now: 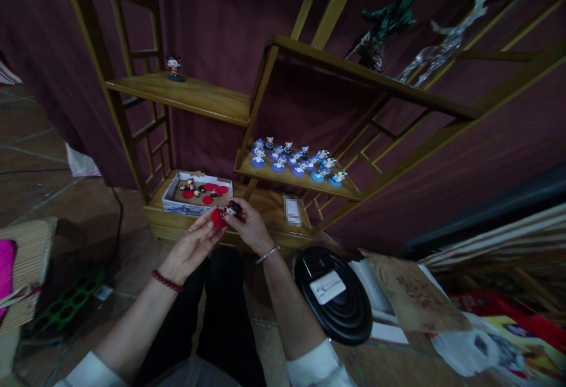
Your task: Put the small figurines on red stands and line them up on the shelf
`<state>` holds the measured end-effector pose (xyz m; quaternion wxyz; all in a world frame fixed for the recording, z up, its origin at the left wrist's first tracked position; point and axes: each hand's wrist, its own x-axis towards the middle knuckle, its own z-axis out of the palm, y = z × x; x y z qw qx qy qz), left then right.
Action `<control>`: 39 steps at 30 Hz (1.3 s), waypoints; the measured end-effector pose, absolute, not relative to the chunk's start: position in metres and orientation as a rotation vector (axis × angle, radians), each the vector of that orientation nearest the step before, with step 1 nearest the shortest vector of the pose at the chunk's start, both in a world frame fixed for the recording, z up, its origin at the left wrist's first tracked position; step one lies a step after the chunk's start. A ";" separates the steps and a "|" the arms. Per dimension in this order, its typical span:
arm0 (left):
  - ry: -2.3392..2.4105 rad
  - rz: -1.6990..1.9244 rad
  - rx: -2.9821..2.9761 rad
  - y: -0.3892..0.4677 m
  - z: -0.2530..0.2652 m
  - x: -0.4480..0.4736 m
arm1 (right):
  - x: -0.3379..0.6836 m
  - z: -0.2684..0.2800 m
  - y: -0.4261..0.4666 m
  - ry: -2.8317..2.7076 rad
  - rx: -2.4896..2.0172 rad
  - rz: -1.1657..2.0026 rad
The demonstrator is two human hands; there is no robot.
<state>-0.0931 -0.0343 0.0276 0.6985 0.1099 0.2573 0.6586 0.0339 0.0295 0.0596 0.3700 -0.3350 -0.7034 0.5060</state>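
Both hands meet in front of the low shelf. My left hand (197, 248) pinches a round red base (217, 217) by its edge. Against that base is a small dark-haired figurine (232, 210), gripped in the fingers of my right hand (253, 229). Whether figurine and base are joined I cannot tell, since fingers cover where they meet. Just beyond my hands lies a shallow cardboard box (179, 207) with several red discs (207, 200) and dark-haired figurines (189, 184) in it. A similar figurine (174, 69) stands upright on the upper left shelf.
Several blue and purple figurines (279, 164) stand in rows on the middle shelf (349, 189). Above are a green ornament (389, 18) and a clear deer (442, 48). A black round-ended stool or lid (349, 316) and a plastic bag (464, 345) lie right; a bamboo-topped seat (38, 269) stands left.
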 end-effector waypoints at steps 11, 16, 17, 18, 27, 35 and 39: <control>0.598 1.466 0.210 -0.032 0.025 -0.089 | 0.039 0.051 0.033 -1.829 -0.853 1.253; 0.612 1.466 0.254 -0.030 0.022 -0.089 | 0.042 0.050 0.034 -1.870 -0.842 1.226; 0.617 1.462 0.261 -0.030 0.022 -0.088 | 0.042 0.050 0.034 -1.870 -0.842 1.229; 0.622 1.458 0.266 -0.029 0.022 -0.088 | 0.043 0.050 0.034 -1.870 -0.842 1.233; 0.657 1.440 0.278 -0.029 0.021 -0.088 | 0.046 0.049 0.034 -1.904 -0.833 1.226; 0.712 1.428 0.221 -0.030 0.022 -0.085 | 0.046 0.053 0.034 -2.051 -0.819 1.108; 0.751 1.388 0.223 -0.033 0.022 -0.084 | 0.052 0.058 0.033 -2.154 -0.809 1.077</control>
